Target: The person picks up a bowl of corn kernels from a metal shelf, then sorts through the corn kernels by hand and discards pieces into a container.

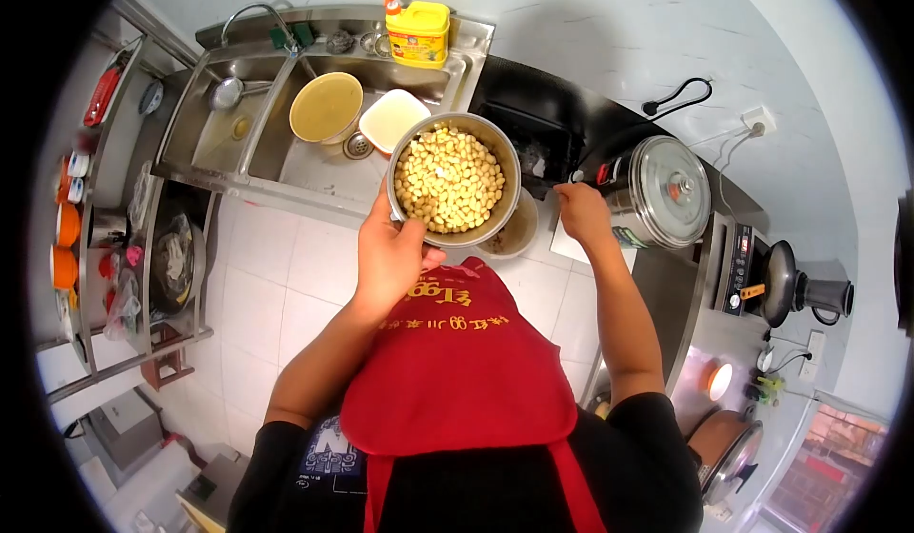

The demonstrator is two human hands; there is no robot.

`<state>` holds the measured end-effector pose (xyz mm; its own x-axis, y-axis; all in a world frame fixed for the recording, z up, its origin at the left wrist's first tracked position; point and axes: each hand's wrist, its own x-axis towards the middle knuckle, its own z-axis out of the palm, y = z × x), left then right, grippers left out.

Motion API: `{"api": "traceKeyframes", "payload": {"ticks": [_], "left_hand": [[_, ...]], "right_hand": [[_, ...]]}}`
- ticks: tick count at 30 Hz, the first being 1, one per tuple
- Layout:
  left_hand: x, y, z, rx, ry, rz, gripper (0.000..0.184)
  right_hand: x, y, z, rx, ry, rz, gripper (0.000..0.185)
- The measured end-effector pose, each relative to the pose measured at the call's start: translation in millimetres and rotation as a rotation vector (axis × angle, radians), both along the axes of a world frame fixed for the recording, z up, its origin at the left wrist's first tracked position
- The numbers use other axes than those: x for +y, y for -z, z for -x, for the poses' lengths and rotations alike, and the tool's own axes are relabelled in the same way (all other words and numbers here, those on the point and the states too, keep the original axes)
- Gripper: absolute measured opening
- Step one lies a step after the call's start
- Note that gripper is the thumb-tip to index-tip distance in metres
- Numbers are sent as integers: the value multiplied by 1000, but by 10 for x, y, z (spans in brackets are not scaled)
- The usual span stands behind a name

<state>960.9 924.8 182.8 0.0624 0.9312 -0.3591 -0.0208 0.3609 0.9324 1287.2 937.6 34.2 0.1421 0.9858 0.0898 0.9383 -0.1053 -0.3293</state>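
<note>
Pot (512, 173): gripped by left hand (388, 252), near sink's (319, 205) near-right corner; beans (449, 179) could be spilled by one-sided support.
Right hand (584, 214): by counter's (624, 126) near edge; closure cannot be told.

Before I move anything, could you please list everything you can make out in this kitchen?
Metal pot: one, silver, in the left hand
Kernels: many, pale yellow, in the metal pot
Double sink: one, steel, far left
Tap: one, silver, over the sink
Ladle: one, silver, left basin
Bowl: one, tan, right basin
Container: one, whitish, beside the bowl
Jug: one, yellow, sink's back ledge
Bucket: one, pale, beyond the apron
Lidded pot: one, silver, right counter
Cooker: one, black, far right
Shelving: steel, left, loaded with small items
Apron: one, red, on the person
Hands: two, bare; left on the metal pot, right near the lidded pot
</note>
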Motion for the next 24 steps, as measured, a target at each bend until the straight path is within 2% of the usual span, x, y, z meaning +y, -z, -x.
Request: {"api": "traceKeyframes", "payload": {"ticks": [3, 6, 8, 10, 11, 12, 14, 15, 17, 20, 21, 24], "left_hand": [[5, -17, 7, -22, 12, 35, 64], [13, -46, 8, 11, 13, 47, 65], [18, 14, 12, -6, 6, 42, 65], [0, 36, 18, -23, 10, 45, 65], [3, 36, 17, -24, 12, 45, 65], [14, 38, 16, -25, 14, 42, 65], [21, 15, 15, -23, 15, 38, 64], [10, 6, 11, -20, 11, 39, 64], [7, -13, 11, -21, 19, 69, 63], [3, -23, 15, -31, 8, 91, 61], [6, -26, 9, -28, 7, 69, 61], [14, -13, 4, -21, 9, 47, 61]], "right_hand": [[7, -315, 71, 67, 81, 83, 30], [-24, -733, 313, 135, 150, 165, 25], [-67, -936, 486, 669, 292, 85, 17], [-85, -925, 518, 595, 255, 8, 16], [-86, -920, 515, 516, 215, -71, 21], [-69, -803, 461, 515, 220, -75, 21], [-35, -355, 242, 298, 36, -211, 31], [-44, -170, 144, 291, 47, -211, 31], [-53, 73, -13, 43, 75, 33, 40], [-56, -134, -16, 63, 122, 94, 40], [-31, -262, 18, 138, 200, 179, 35], [11, -229, 0, 200, 172, 130, 31]]}}
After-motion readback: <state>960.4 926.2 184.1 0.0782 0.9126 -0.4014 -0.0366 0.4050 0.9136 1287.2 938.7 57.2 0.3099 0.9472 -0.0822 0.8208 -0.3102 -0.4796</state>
